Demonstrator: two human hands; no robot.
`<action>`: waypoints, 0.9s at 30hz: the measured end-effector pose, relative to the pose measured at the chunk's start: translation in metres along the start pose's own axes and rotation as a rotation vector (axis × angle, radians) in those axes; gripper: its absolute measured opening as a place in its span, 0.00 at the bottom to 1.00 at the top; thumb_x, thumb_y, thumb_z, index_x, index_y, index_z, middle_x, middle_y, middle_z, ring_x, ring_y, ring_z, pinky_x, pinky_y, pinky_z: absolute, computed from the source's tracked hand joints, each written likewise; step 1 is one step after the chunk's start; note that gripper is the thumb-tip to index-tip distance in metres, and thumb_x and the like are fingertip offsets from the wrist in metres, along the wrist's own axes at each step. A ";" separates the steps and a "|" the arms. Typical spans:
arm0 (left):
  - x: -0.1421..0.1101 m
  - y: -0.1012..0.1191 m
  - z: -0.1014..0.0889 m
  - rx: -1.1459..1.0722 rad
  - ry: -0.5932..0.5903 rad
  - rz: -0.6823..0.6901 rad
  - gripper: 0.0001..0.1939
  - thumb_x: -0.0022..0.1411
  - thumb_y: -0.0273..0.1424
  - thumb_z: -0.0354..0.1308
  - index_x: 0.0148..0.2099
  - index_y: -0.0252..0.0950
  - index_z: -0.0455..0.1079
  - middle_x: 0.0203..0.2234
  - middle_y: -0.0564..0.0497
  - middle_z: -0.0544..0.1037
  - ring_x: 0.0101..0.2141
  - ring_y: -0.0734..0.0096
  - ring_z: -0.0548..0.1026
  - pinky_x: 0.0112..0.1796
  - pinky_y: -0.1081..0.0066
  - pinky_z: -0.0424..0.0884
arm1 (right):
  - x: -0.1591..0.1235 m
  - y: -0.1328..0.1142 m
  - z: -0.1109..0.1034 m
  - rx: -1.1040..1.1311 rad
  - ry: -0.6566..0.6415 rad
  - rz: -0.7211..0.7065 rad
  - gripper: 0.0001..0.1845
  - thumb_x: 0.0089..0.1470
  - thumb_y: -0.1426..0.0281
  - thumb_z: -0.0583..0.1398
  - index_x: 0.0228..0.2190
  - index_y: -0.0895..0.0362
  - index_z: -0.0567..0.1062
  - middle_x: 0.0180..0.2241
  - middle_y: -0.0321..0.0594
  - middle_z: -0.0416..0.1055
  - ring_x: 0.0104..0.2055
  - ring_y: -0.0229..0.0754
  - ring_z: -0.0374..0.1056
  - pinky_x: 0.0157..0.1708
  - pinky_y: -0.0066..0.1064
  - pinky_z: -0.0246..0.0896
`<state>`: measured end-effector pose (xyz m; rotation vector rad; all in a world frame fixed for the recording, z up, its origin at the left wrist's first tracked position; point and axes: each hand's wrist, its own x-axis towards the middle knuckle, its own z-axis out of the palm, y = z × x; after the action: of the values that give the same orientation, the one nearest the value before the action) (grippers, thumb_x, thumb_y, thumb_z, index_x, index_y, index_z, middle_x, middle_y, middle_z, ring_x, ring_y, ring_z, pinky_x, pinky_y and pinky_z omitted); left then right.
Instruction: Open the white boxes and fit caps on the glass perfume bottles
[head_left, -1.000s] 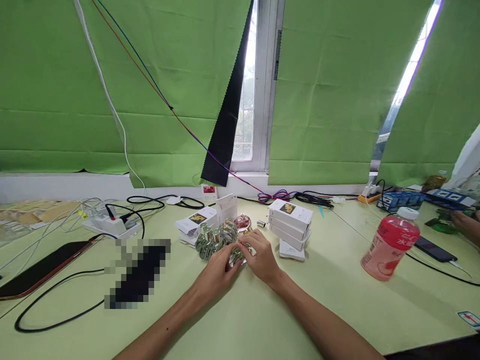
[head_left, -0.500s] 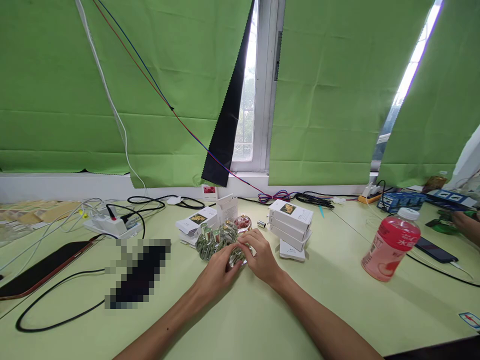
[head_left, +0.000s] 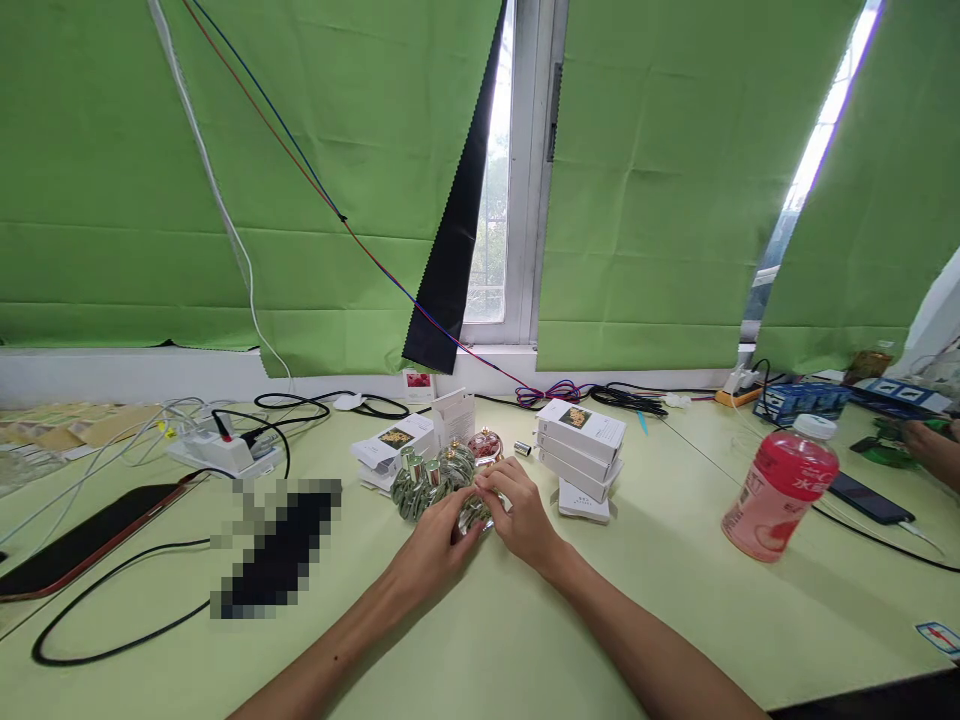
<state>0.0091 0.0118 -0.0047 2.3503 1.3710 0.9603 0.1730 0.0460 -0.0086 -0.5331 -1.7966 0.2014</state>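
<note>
Low over the table, my left hand [head_left: 439,535] curls round a round, ribbed glass perfume bottle [head_left: 474,512], which is partly hidden by the fingers. My right hand [head_left: 521,510] has its thumb and fingers pinched together at the top of that bottle; the neck is covered. Just to the left stand several ribbed greenish perfume bottles [head_left: 412,500] with shiny caps. Behind the hands is a round container with red contents [head_left: 486,445]. A loose silver cap [head_left: 522,449] lies beyond my right hand.
White boxes with a flower picture are stacked at right [head_left: 581,445] and left [head_left: 390,445]. Further right stands a pink drink bottle [head_left: 784,490] near a phone [head_left: 874,498]. A power strip [head_left: 225,450] and cables lie left. Another person's hand [head_left: 934,450] shows at the right edge.
Both hands stay at the same place round the perfume bottle, with hardly any visible finger movement. The boxes and other bottles have not moved.
</note>
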 end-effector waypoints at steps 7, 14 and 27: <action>0.000 0.001 -0.001 -0.001 -0.022 -0.015 0.17 0.67 0.33 0.53 0.56 0.36 0.68 0.33 0.49 0.79 0.24 0.71 0.72 0.30 0.70 0.69 | 0.000 0.001 0.001 0.022 0.019 0.023 0.09 0.62 0.77 0.57 0.31 0.54 0.72 0.32 0.41 0.73 0.38 0.45 0.66 0.38 0.36 0.65; 0.000 -0.001 0.001 -0.019 -0.008 -0.008 0.18 0.67 0.34 0.53 0.57 0.36 0.68 0.35 0.49 0.80 0.24 0.71 0.72 0.30 0.70 0.69 | -0.001 0.001 0.001 0.015 0.018 0.045 0.08 0.62 0.75 0.58 0.31 0.54 0.72 0.32 0.41 0.73 0.38 0.45 0.66 0.39 0.36 0.65; -0.001 -0.001 0.000 -0.015 -0.031 -0.016 0.17 0.68 0.34 0.52 0.56 0.36 0.67 0.38 0.47 0.80 0.26 0.70 0.73 0.30 0.70 0.68 | -0.002 0.000 0.001 -0.035 -0.001 0.036 0.08 0.64 0.75 0.57 0.32 0.54 0.72 0.32 0.42 0.73 0.38 0.46 0.66 0.39 0.37 0.65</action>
<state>0.0081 0.0116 -0.0054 2.3301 1.3644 0.9224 0.1722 0.0454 -0.0109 -0.5910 -1.7952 0.1950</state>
